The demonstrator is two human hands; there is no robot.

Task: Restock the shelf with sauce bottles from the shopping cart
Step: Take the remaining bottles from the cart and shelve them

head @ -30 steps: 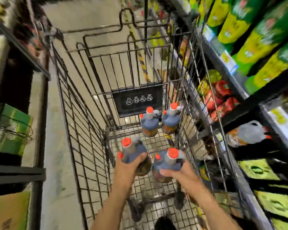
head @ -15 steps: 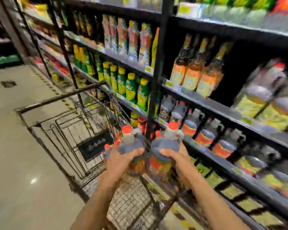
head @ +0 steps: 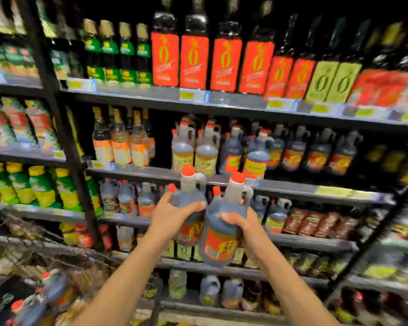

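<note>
The left hand (head: 172, 216) is wrapped around the shoulder of a dark sauce bottle (head: 190, 208) with a red cap, and the right hand (head: 242, 225) grips a second sauce bottle (head: 222, 234) of the same kind by its body, fingers curled over the front above the orange label. Both bottles sit at the centre of the frame, held up in the air, tilted slightly and touching or nearly touching each other. Neither one rests on anything yet.

Just behind them runs the middle shelf (head: 292, 187), where a row of matching jugs (head: 257, 154) with red caps stands right of centre, beside two paler jugs. That row looks the likely home for the pair, though a lower shelf (head: 311, 241) to the right of the hands also carries similar handled bottles, so I cannot say which level is meant.

In the lower left corner, blurred, the shopping cart (head: 33, 252) shows more red-capped bottles (head: 43, 300) lying or standing inside; their count is unclear.

My reading: this pair is lifted out and carried to the shelving, but the placing itself is not yet done. After that, at least a few bottles in the cart remain to be fetched, so the job seems well short of finished.
</note>
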